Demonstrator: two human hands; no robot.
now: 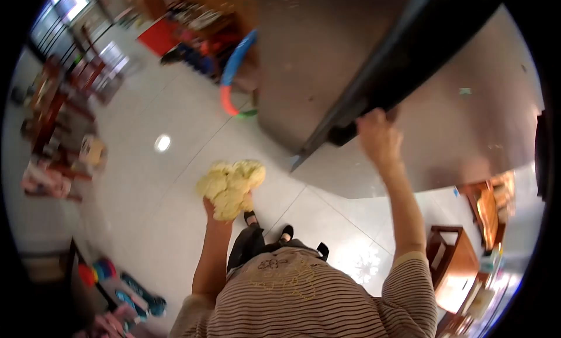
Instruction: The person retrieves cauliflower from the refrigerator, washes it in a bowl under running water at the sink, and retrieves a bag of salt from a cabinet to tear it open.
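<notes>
A pale yellow, lumpy mass (229, 185), like dough or a crumpled cloth, rests in my left hand (218, 210), which is mostly hidden beneath it. On the right, my right hand (380, 133) is closed at the dark edge of a large grey-brown door panel (456, 127), like that of a refrigerator. A dark gap (374, 75) runs diagonally between this panel and the other grey-brown panel (315, 52). The fingertips of my right hand are partly hidden at that edge.
A blue, red and green hoop (235, 75) leans near the appliance. Wooden chairs (52, 113) stand at the left. Colourful toys (98, 272) are at the lower left. A wooden cabinet (459, 271) stands at the lower right on the tiled floor (152, 198).
</notes>
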